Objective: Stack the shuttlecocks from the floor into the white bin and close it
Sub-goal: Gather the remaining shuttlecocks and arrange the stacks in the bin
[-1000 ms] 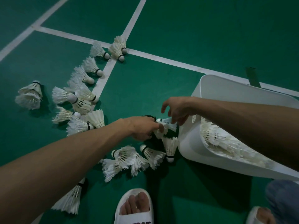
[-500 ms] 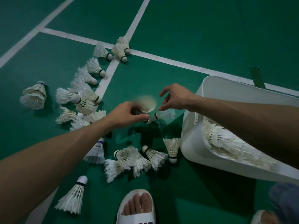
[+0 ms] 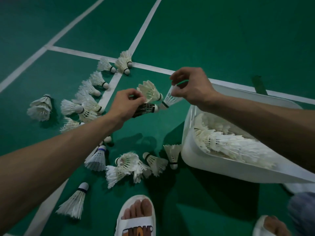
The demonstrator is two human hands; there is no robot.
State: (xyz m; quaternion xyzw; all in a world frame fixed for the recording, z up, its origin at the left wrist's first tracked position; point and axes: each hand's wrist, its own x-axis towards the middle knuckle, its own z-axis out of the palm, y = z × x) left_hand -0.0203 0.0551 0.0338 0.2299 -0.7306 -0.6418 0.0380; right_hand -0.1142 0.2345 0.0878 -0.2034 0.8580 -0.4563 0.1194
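Nearest us, loose shuttlecocks (image 3: 129, 166) lie on the green floor (image 3: 221, 48), just left of the white bin (image 3: 196, 159) holding stacked shuttlecocks (image 3: 226, 143). Farther out, our left hand (image 3: 127, 104) grips a dark shuttlecock (image 3: 144, 109), a cream shuttlecock (image 3: 150, 91) at its fingertips. Our right hand (image 3: 192, 86) pinches a white shuttlecock (image 3: 171, 98).

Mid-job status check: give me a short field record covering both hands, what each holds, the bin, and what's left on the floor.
left hand: grips a black feathered shuttlecock, with a cream feathered shuttlecock at its fingertips
right hand: pinches a white feathered shuttlecock by its skirt, cork end towards the left hand
white plastic bin: open, holding nested rows of white shuttlecocks
green court floor: many loose white shuttlecocks lie scattered left of the bin
task state: collecting unfinished, bin not closed
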